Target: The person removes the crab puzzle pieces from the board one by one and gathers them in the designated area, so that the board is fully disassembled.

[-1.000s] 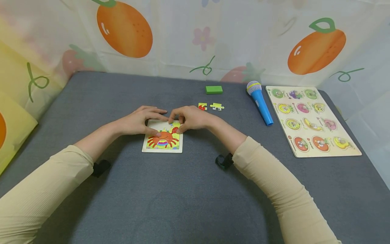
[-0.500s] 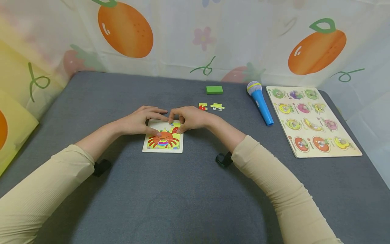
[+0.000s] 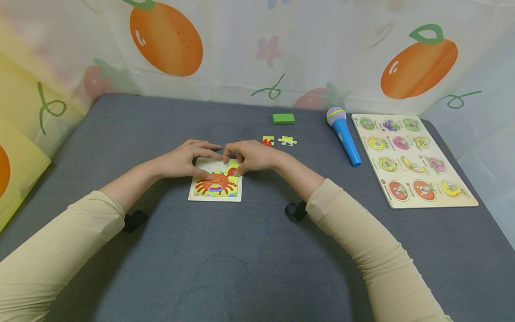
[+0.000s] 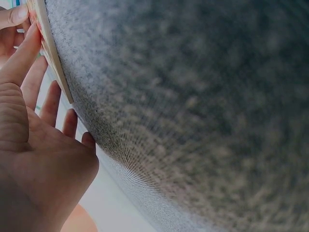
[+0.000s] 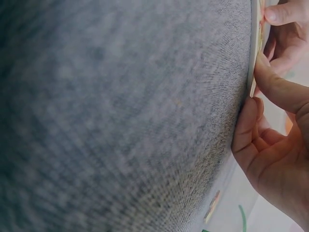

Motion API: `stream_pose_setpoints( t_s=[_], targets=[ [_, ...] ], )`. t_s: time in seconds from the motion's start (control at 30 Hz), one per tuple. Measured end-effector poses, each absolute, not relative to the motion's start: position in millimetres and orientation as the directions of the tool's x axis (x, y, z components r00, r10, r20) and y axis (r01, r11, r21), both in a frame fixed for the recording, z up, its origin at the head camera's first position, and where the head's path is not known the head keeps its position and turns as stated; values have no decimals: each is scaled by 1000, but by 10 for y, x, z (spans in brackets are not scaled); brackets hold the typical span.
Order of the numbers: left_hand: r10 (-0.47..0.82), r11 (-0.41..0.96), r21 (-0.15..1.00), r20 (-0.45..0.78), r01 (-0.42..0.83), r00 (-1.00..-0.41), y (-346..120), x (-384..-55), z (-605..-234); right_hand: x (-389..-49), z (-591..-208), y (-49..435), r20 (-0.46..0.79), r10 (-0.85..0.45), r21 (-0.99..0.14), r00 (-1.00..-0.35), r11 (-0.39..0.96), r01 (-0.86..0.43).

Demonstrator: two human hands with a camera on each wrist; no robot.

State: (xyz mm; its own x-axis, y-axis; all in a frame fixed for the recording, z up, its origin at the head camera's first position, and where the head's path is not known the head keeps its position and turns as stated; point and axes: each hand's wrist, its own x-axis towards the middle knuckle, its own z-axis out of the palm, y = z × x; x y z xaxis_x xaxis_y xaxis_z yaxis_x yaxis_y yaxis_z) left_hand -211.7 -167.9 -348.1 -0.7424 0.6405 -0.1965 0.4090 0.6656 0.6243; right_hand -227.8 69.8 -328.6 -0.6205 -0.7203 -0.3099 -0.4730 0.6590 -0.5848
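A small crab puzzle board (image 3: 215,187) lies flat on the grey table (image 3: 225,255). My left hand (image 3: 183,158) rests on its upper left part, fingers stretched along the far edge and thumb on the crab picture. My right hand (image 3: 251,156) covers the upper right corner, its fingers curled over the edge and its thumb pressed on the face by the crab's claw. The left wrist view shows straight fingers (image 4: 29,53) lying against the board's edge (image 4: 50,53). In the right wrist view the thumb (image 5: 277,89) bears on the board's rim (image 5: 254,53). What lies under the right hand's fingers is hidden.
Two loose puzzle pieces (image 3: 267,141) (image 3: 287,141) lie just behind the right hand. A green block (image 3: 283,118) sits farther back. A blue toy microphone (image 3: 344,136) and a fruit peg board (image 3: 410,158) lie to the right. A fruit-print curtain (image 3: 257,49) closes the back.
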Motion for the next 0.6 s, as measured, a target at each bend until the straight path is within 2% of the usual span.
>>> stream_pose_setpoints(
  t_s=[0.6],
  targets=[
    [639, 664, 631, -200, 401, -743, -1685, -2114, -3475, -2257, -3282, 684, -263, -713, -570, -650, 658, -492]
  ],
)
